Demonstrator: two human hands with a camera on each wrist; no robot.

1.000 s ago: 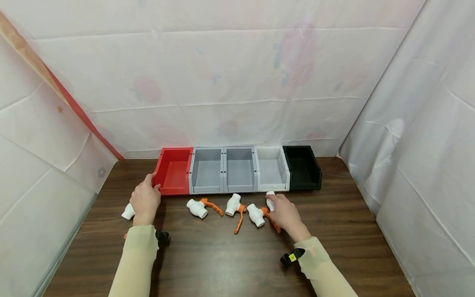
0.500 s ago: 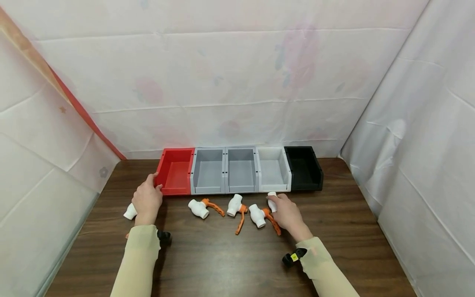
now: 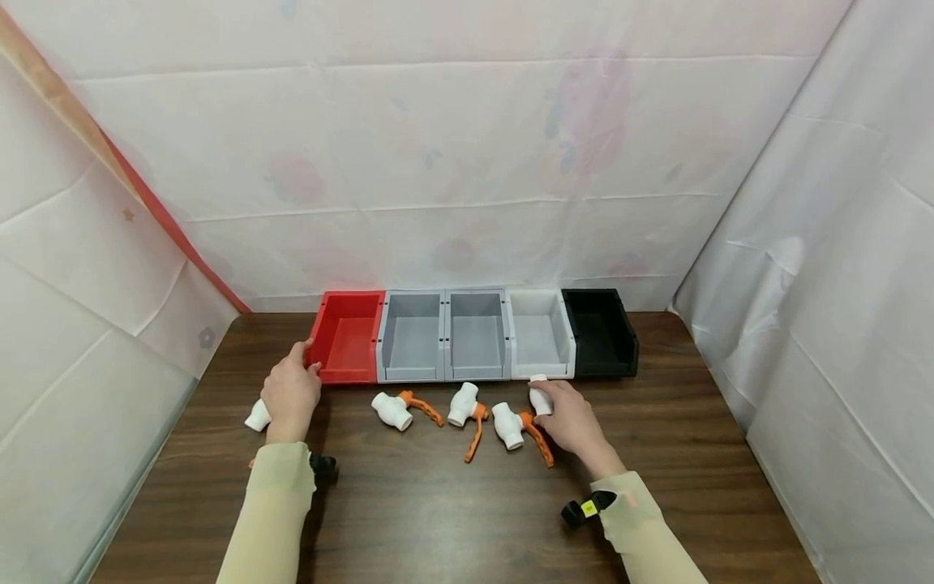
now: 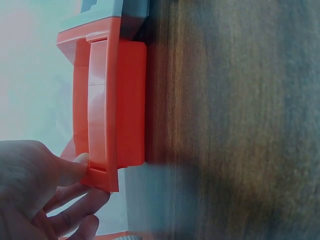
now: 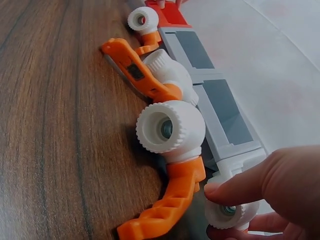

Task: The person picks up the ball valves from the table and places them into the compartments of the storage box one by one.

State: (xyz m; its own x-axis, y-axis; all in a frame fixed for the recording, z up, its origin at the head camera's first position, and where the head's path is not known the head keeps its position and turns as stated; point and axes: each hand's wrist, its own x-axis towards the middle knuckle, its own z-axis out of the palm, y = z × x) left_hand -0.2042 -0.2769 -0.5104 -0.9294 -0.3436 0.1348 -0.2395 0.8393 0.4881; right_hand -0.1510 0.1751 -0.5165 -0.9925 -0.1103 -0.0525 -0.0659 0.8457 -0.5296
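In the head view, the left hand [image 3: 292,396] is left of the centre and pinches the side of the red bin [image 3: 344,345], the leftmost of a row in the middle of the frame. To the right of it stand two grey bins [image 3: 412,337], a white bin [image 3: 541,337] and a black bin [image 3: 600,332]. Right of the centre, the right hand [image 3: 576,418] holds a white valve [image 3: 539,397] in front of the white bin. Three valves with orange handles [image 3: 508,427] lie between the hands on the brown table [image 3: 438,519].

In the left wrist view, at lower left, thumb and fingers grip the red bin's corner.

In the right wrist view, at lower right, thumb and finger pinch the white valve by its ribbed ring [image 5: 216,217].
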